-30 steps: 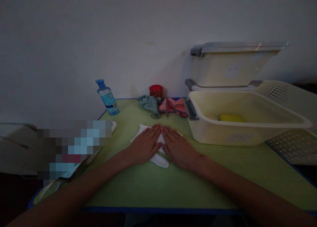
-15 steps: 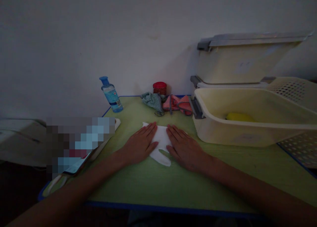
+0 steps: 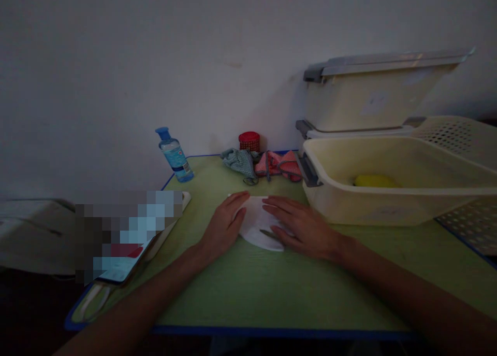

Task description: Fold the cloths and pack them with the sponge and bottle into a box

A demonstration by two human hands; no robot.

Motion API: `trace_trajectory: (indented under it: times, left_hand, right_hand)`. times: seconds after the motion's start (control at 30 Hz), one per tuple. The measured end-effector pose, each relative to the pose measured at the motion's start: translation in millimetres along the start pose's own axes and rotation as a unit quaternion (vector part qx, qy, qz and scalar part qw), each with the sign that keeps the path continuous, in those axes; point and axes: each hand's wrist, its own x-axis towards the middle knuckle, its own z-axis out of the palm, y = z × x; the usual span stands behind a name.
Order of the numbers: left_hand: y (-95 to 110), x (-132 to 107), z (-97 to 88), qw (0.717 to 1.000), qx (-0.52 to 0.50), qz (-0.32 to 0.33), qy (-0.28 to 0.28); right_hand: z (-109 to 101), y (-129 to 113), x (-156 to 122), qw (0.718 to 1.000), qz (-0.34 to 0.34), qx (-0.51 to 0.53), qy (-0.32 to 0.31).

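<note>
A small white cloth item (image 3: 256,218) lies flat on the table between my hands; its kind is hard to make out. It has a rounded lower lobe and a slit-like gap through which the green table shows. My left hand (image 3: 223,221) rests along its left edge, fingers stretched forward and thumb apart. My right hand (image 3: 301,225) lies over its right side with the fingers spread, covering part of it. Both hands are open, and some fingertips blur slightly.
Behind the hands are a grey-green cloth (image 3: 238,160), a coral cloth (image 3: 277,165) and a red-lidded container (image 3: 249,140). A blue bottle (image 3: 174,155) stands at back left, a partly pixelated device (image 3: 128,262) at left. Cream bins (image 3: 361,208) fill the right, one holding something yellow (image 3: 375,181).
My left hand has turned more onto its side. My right hand has shifted slightly right, and the cloth's lower lobe has swung right towards it. The view has shifted a little.
</note>
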Motion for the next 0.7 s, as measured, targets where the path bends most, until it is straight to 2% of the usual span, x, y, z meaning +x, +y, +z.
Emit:
trace_trajectory:
  times: [0.07,0.13,0.2,0.33,0.5,0.6,0.7]
  left_hand:
    - [-1,2,-6.0,0.996,-0.093,0.002,0.0]
    - [-1,3,-9.1,0.988,-0.151,0.004,-0.037]
    - [-2,3,-9.2,0.98,-0.178,0.003,-0.086]
    - [-1,2,-6.3,0.971,-0.179,0.001,-0.157]
    - [4,2,-8.4,0.969,-0.155,0.019,-0.189]
    - [7,1,-11.1,0.969,-0.128,0.042,-0.208]
    - [7,0,-11.5,0.97,-0.093,0.071,-0.212]
  right_hand:
    - [-7,-7,-1,0.998,-0.07,0.001,-0.003]
    - [-9,-13,-2,0.993,-0.116,-0.014,-0.027]
    - [-9,-16,-3,0.989,-0.132,-0.032,-0.049]
    - [-6,-16,-4,0.988,-0.134,-0.044,-0.064]
    - [-10,-15,-4,0.987,-0.128,-0.061,-0.075]
    - [-10,-15,-4,0.989,-0.127,-0.059,-0.056]
    - [-7,-13,-6,0.995,-0.094,-0.004,-0.011]
